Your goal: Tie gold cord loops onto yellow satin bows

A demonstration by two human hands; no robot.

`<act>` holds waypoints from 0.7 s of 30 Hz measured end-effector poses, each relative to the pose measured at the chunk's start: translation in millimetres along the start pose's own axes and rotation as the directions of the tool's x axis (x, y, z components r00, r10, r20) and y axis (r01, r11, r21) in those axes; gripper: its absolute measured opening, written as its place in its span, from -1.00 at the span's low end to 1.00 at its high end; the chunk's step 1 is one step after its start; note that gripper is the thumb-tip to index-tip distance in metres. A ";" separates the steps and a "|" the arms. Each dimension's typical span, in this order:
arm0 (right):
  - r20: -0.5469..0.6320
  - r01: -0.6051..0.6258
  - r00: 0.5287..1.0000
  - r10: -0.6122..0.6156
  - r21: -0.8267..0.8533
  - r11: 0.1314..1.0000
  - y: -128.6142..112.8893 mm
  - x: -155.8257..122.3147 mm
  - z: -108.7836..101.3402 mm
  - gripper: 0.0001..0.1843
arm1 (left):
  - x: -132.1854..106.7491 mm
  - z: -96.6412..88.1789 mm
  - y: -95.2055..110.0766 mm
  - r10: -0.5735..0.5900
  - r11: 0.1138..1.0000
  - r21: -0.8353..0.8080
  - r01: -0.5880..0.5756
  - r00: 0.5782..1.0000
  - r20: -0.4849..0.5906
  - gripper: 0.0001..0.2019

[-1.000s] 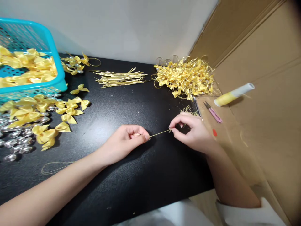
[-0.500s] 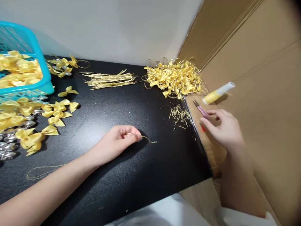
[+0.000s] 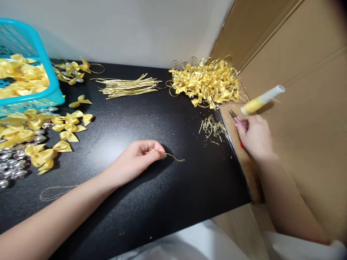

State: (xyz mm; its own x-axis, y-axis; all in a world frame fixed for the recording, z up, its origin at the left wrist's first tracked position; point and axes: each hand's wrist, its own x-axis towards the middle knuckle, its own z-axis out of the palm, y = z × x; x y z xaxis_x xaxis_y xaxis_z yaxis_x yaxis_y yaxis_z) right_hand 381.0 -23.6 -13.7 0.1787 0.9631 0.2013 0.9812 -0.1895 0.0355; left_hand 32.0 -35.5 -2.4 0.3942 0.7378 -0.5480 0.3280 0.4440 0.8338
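Observation:
My left hand is closed in a pinch over the middle of the black table. Between its thumb and fingers is a thin gold cord, whose knotted or looped tail sticks out to the right. A longer loop of similar thread lies by my left forearm. At the right, over the cardboard strip beside the table, my right hand has its fingers around pink-handled thread snips. The blades point up and left, away from the palm. A small red thing shows just under this hand.
A turquoise basket holds yellow bows. More bows and silver beads lie before it. Gold ties lie along the wall, near a heap of finished-looking bow loops. Cord clippings and a yellow-white tube are at right.
My right hand has closed further around the thread snips, which still lie in about the same place. The view has shifted slightly. My left hand keeps its pinch on the cord.

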 end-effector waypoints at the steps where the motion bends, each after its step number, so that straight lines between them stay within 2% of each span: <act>1: 0.009 0.001 1.000 -0.001 -0.010 1.000 0.4 0.7 -0.6 -0.64 | 0.3 0.0 0.4 -0.001 1.000 -0.004 0.001 1.000 0.002 -0.77; 8: 0.118 -0.050 0.991 0.064 -0.122 0.991 -6.1 9.9 -8.1 -0.62 | 2.5 -0.4 -0.1 -0.011 1.000 -0.015 0.012 1.000 0.026 -0.77; 11: 0.079 -0.037 0.996 0.045 -0.110 0.993 -9.2 10.8 -12.3 -0.64 | 3.0 -0.9 -1.7 -0.011 1.000 -0.021 0.011 1.000 0.024 -0.77; 14: 0.007 0.001 1.000 -0.002 0.133 0.991 -18.3 -0.7 -26.3 -0.72 | 3.4 -1.4 -2.6 -0.008 0.999 -0.042 0.009 1.000 0.022 -0.79; 16: 0.031 0.112 0.991 -0.134 0.385 0.916 -31.3 -13.7 -40.3 -0.79 | 3.5 -1.5 -2.7 -0.008 0.998 -0.057 0.010 1.000 0.028 -0.80; 17: 0.063 0.190 0.966 -0.250 0.482 0.855 -39.7 -19.9 -47.0 -0.80 | 3.5 -1.5 -2.6 -0.008 0.998 -0.060 0.010 0.999 0.032 -0.80; 19: 0.147 0.360 0.842 -0.520 0.565 0.743 -58.1 -28.8 -55.8 -0.78 | 3.5 -1.3 -2.3 -0.003 0.998 -0.062 0.004 0.999 0.032 -0.82; 21: 0.210 0.459 0.721 -0.660 0.568 0.683 -75.2 -31.2 -56.1 -0.75 | 3.5 -1.1 -1.7 0.008 0.998 -0.058 -0.007 1.000 0.022 -0.83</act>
State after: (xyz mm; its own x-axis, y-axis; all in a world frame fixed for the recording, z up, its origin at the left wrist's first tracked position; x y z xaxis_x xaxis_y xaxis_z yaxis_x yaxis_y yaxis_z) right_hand 297.6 -50.1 32.3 -0.5037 0.8598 -0.0837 0.7930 0.4217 -0.4397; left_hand 31.8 -33.1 -5.7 0.4155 0.7301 -0.5424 0.2747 0.4678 0.8401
